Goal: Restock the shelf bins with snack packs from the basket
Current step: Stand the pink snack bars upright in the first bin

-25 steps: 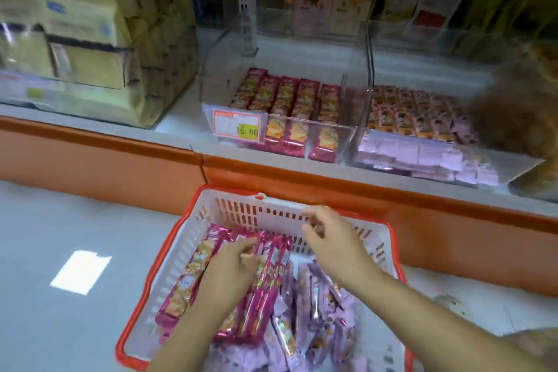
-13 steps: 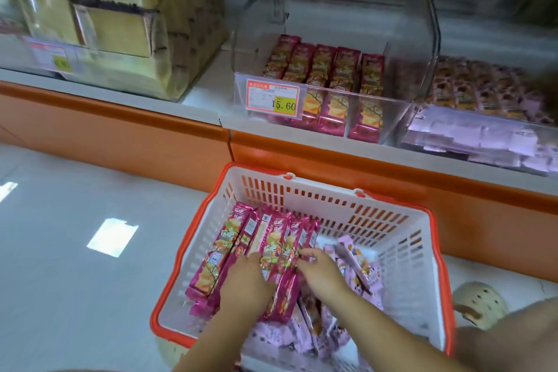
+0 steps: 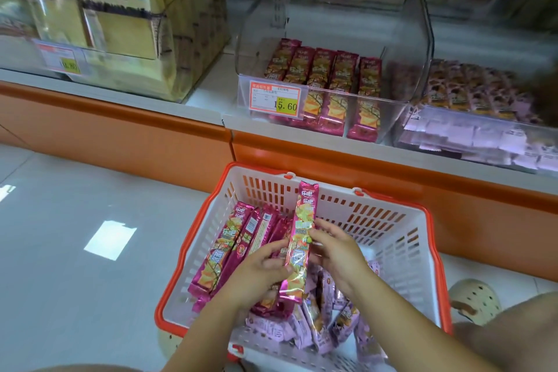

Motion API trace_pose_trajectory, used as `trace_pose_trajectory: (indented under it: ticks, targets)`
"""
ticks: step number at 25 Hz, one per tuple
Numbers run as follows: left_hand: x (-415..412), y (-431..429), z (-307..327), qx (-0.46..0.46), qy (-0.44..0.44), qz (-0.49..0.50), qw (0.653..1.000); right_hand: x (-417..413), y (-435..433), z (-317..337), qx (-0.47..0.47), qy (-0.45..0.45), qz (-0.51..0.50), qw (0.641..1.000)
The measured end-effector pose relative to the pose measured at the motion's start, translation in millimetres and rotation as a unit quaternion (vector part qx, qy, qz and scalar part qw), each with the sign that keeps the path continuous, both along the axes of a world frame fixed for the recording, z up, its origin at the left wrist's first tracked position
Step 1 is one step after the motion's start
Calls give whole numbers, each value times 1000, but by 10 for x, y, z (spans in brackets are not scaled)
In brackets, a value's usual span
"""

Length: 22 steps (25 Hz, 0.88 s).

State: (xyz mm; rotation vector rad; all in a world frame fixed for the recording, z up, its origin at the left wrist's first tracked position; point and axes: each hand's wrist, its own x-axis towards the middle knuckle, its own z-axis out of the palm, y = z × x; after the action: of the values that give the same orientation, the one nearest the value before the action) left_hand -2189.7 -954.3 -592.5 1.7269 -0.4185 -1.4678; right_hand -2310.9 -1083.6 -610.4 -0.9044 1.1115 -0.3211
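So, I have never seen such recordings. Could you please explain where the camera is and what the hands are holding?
No machine here: a person works with bare hands. The single camera sits on the person's head and looks forward and down, so both forearms reach in from below. The left hand and right hand together hold one long magenta snack pack, raised above a white basket with an orange rim, which stands on the floor. More magenta packs and pale purple packs lie inside it. On the shelf behind stands a clear bin holding a row of matching packs, with a price tag on its front.
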Motion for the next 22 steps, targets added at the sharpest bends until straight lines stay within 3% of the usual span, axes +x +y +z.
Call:
trace_pose_trajectory:
  ticks: [5, 11, 16, 22]
  targets:
    - [-59, 12, 99, -25, 25, -5, 999, -69, 30, 107, -18, -25, 5, 1000]
    - [-64, -16, 370, -64, 41, -18, 997, -98, 90, 653, -123, -6, 173, 977]
    - [193, -132, 1183, -105, -33, -97, 989, -31, -42, 1381, -213, -17, 236, 948]
    - [434, -372, 2070, -190, -84, -153, 966, 94, -240, 2116, -252, -109, 202, 940]
